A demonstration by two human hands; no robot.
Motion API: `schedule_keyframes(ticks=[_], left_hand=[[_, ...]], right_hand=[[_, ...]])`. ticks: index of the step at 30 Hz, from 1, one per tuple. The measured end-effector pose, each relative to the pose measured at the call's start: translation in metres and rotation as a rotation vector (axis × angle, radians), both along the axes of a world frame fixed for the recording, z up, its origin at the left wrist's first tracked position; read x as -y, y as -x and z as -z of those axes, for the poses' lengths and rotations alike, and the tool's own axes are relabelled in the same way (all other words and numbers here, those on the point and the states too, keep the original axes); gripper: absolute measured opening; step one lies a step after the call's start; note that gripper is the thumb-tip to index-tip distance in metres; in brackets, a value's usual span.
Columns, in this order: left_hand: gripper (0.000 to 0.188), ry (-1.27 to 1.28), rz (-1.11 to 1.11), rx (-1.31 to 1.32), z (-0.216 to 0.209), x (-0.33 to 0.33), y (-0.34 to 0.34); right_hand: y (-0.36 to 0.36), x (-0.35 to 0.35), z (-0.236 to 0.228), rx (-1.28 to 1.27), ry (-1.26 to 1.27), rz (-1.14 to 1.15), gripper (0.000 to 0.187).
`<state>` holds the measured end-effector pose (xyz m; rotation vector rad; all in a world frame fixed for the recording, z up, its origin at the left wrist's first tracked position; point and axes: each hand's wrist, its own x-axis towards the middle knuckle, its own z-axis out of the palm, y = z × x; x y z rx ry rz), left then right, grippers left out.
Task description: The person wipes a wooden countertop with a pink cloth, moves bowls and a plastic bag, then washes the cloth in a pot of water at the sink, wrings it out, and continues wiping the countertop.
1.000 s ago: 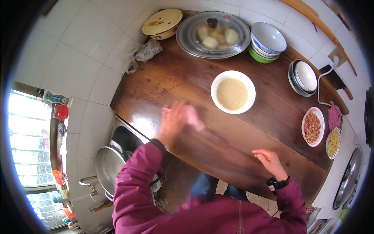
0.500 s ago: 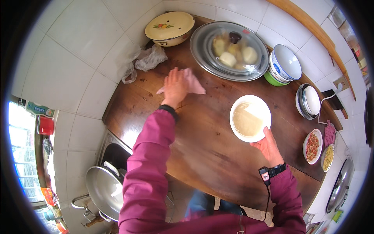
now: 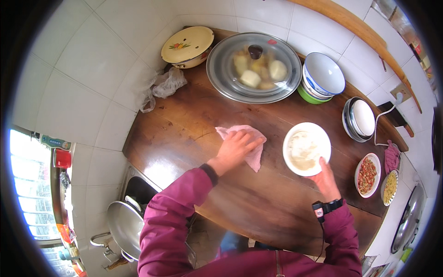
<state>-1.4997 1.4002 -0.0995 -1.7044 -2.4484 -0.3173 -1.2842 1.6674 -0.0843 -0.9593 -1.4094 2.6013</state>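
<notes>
My left hand point(image 3: 233, 150) presses on a pink cloth point(image 3: 254, 159) on the brown wooden table point(image 3: 184, 134), its fingers curved over the fabric and the cloth's corners sticking out around them. To the right, my right hand point(image 3: 326, 181) grips a white bowl point(image 3: 290, 161) at its near right rim, thumb on the edge and the other fingers mostly hidden below. Cloudy, pale beige liquid point(image 3: 302, 150) covers the bottom of the bowl. Whether the bowl touches the table I cannot tell.
Along the back stand a cream lidded enamel basin point(image 3: 187, 44), a large pan with a glass lid point(image 3: 254, 92) and stacked bowls point(image 3: 325, 74). Crumpled plastic bags point(image 3: 170, 84) lie at left. Bowls of chopped food point(image 3: 368, 175) stand at right. A metal wok point(image 3: 123, 226) sits lower left.
My left hand has come back toward me and to the right, dragging the pink cloth along. The bowl in my right hand has shifted slightly, and its liquid looks stirred.
</notes>
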Motion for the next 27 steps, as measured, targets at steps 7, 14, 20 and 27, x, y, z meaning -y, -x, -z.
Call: schedule_keyframes(ticks=[7, 14, 20, 27], left_hand=[[0.041, -0.156, -0.084, -0.115, 0.013, 0.003, 0.081], [0.036, 0.198, -0.312, -0.031, 0.034, 0.028, 0.198], [0.040, -0.092, -0.379, -0.139, 0.042, 0.028, 0.273], [0.039, -0.154, -0.200, -0.106, 0.036, 0.036, 0.244]], right_hand=[[-0.024, -0.046, -0.012, 0.041, -0.191, 0.213, 0.056], [-0.018, -0.021, -0.009, 0.045, -0.139, 0.413, 0.051], [-0.005, 0.010, -0.029, -0.006, -0.176, 0.388, 0.053], [-0.002, 0.023, -0.056, -0.016, -0.194, 0.497, 0.053]])
